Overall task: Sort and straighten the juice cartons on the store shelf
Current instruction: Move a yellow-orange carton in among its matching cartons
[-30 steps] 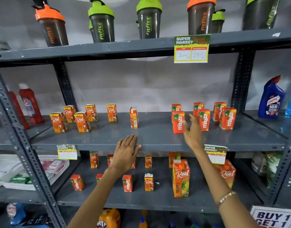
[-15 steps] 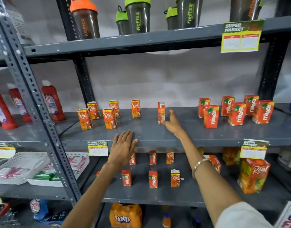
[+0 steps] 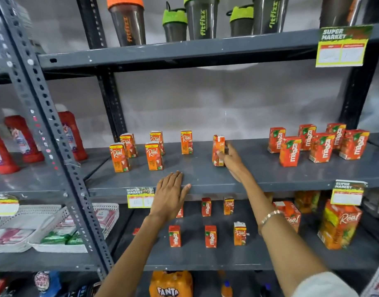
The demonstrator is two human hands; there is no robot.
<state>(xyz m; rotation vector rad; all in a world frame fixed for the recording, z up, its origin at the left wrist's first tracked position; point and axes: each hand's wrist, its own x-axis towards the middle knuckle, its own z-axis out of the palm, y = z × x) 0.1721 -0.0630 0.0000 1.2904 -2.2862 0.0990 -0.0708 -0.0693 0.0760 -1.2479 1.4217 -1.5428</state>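
On the grey middle shelf [image 3: 205, 179] stand several small orange Real juice cartons [image 3: 153, 155] at the left and a group of red Maaza cartons [image 3: 321, 146] at the right. One Real carton [image 3: 218, 146] stands alone mid-shelf, turned side-on. My right hand [image 3: 231, 159] is wrapped around it, thumb in front and fingers behind. My left hand [image 3: 171, 194] lies flat on the shelf's front edge, fingers spread, holding nothing. The lower shelf carries more small Maaza cartons [image 3: 210, 235] and Real cartons [image 3: 240, 233], mixed in two rows.
Big Real juice boxes [image 3: 339, 224] stand at the lower right. Shaker bottles [image 3: 201, 18] line the top shelf. Red cleaner bottles [image 3: 15, 142] and white baskets [image 3: 55, 228] fill the left bay. Price tags [image 3: 140, 197] hang off the shelf edges. A Fanta pack [image 3: 171, 284] sits below.
My right hand swept left from the Maaza group to the lone side-on Real carton and closed around it. The view panned left. My left hand stayed on the shelf edge.
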